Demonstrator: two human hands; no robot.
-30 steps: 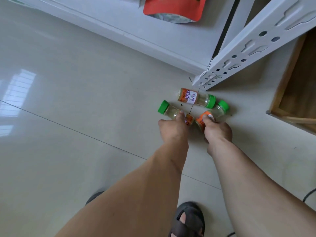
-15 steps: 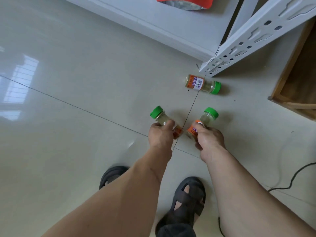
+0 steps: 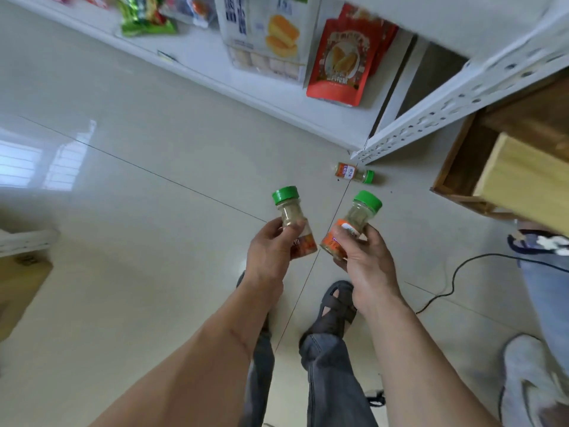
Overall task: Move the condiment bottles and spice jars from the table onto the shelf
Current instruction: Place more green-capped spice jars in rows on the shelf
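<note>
Both hands occupied, head view only. Left hand (image 3: pixel 271 252) curls round a spice jar (image 3: pixel 294 221) with a green cap, held roughly upright above the floor (image 3: pixel 138 211). Right hand (image 3: pixel 365 260) grips a second jar (image 3: pixel 348 226), also green-capped, with an orange label, tilted with its cap leaning to the right. The two jars are near each other but apart.

A third jar (image 3: pixel 354 173) lies on its side on the floor, just beside the foot of the white shelf post (image 3: pixel 431 118). No hand is near it.

The white shelf (image 3: pixel 215 72) runs across the top of the view. Its lowest board carries snack bags, among them a red pouch (image 3: pixel 341 66), a pale cake packet (image 3: pixel 264 38) and a green bag (image 3: pixel 144 21). No jars visible on it.

A wooden crate (image 3: pixel 462 167) sits at the right, and a black cable (image 3: pixel 449 282) trails over the tiles.

Judged progress: early. Two jars in hand, none shelved in view, one left on the floor. No table shows in this view.
</note>
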